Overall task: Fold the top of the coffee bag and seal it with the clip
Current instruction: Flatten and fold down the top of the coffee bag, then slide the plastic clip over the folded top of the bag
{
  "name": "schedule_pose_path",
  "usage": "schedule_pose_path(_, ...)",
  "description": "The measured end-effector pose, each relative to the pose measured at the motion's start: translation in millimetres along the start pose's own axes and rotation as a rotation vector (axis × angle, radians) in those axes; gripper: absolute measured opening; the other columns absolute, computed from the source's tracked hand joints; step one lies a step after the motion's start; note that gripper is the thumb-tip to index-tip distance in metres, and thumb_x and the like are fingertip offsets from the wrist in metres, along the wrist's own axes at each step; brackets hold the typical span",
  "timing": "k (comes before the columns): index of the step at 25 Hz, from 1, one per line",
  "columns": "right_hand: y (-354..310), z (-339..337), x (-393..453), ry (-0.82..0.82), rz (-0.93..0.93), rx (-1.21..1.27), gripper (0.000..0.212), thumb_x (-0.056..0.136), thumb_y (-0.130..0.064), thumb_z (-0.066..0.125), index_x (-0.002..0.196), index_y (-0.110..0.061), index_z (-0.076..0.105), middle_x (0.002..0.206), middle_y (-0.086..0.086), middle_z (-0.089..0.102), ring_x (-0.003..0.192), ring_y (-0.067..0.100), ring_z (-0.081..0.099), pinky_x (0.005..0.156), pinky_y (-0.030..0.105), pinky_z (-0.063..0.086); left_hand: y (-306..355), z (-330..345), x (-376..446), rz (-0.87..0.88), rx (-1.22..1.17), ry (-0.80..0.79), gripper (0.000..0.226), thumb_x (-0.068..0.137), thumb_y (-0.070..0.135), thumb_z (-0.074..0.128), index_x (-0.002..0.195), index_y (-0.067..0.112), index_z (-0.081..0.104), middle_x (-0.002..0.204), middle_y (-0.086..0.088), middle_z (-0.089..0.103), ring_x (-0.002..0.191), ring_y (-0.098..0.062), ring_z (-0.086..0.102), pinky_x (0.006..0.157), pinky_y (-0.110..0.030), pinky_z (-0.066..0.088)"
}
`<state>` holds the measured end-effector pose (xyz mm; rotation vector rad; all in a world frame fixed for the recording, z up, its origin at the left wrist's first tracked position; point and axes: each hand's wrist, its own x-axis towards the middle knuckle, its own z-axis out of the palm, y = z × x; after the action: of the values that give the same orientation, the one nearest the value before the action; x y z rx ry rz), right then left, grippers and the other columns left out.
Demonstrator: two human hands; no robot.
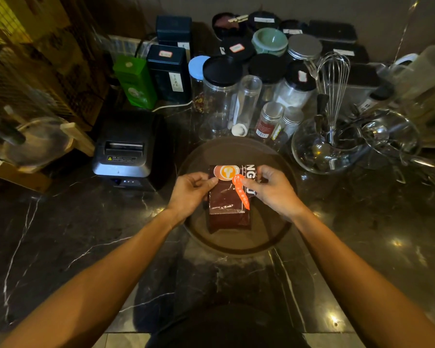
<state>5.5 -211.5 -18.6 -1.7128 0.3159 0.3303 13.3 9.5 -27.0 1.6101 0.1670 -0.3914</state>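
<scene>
A dark brown coffee bag [227, 204] with an orange and white logo lies on a round brown tray [269, 237]. Its top is folded over toward me. My left hand [191, 190] pinches the bag's left edge at the fold. My right hand [274, 189] holds the bag's right edge and an orange plastic clip [241, 192], which slants down across the folded part. Whether the clip's jaws are closed on the bag is not visible.
A black receipt printer [128, 149] stands left of the tray. Behind the tray are several jars [221, 96], tins [168, 74] and a green box [136, 81]. A glass bowl [327, 146] holding a whisk and utensils sits at the right. The counter is dark marble.
</scene>
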Motion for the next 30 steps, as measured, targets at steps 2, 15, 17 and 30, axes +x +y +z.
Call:
schedule_pose_path(2,-2.0,-6.1,-2.3,0.026,-0.017,-0.022,0.041,0.094,-0.039,0.07,0.102,0.0,0.064,0.07,0.002,0.066,0.046,0.004,0.053,0.046,0.027,0.042,0.2,-4.5,2.5,0.017,0.031,-0.01,0.031,0.094,0.016,0.07,0.09,-0.014,0.063,0.097,-0.038,0.071,0.084,-0.033,0.067,0.088,-0.06,0.054)
schedule_pose_path(15,43.0,7.7,-1.1,-0.05,0.15,-0.881,0.044,0.098,-0.029,0.061,0.137,-0.02,0.045,0.122,0.01,0.068,0.111,0.032,0.069,0.095,0.05,0.056,4.2,-23.6,13.8,0.058,0.067,0.024,0.017,0.095,0.013,0.067,0.082,0.002,0.072,0.083,-0.009,0.078,0.079,-0.016,0.075,0.072,-0.024,0.061)
schedule_pose_path(17,40.1,6.7,0.8,-0.063,0.066,-0.95,0.042,0.098,-0.028,0.059,0.137,-0.018,0.048,0.126,0.013,0.065,0.115,0.035,0.066,0.097,0.047,0.053,2.1,-26.3,11.8,0.058,0.042,0.026,0.021,0.094,0.014,0.069,0.074,0.012,0.071,0.075,-0.001,0.077,0.073,-0.01,0.073,0.069,-0.022,0.059)
schedule_pose_path(30,43.2,8.0,0.1,-0.009,0.011,-1.204,0.035,0.1,-0.031,0.055,0.133,-0.019,0.052,0.137,0.012,0.048,0.108,0.033,0.067,0.088,0.043,0.055,5.2,-20.7,10.8,0.05,0.022,0.036,0.022,0.095,0.019,0.068,0.096,-0.003,0.073,0.095,-0.015,0.079,0.091,-0.026,0.078,0.081,-0.031,0.063)
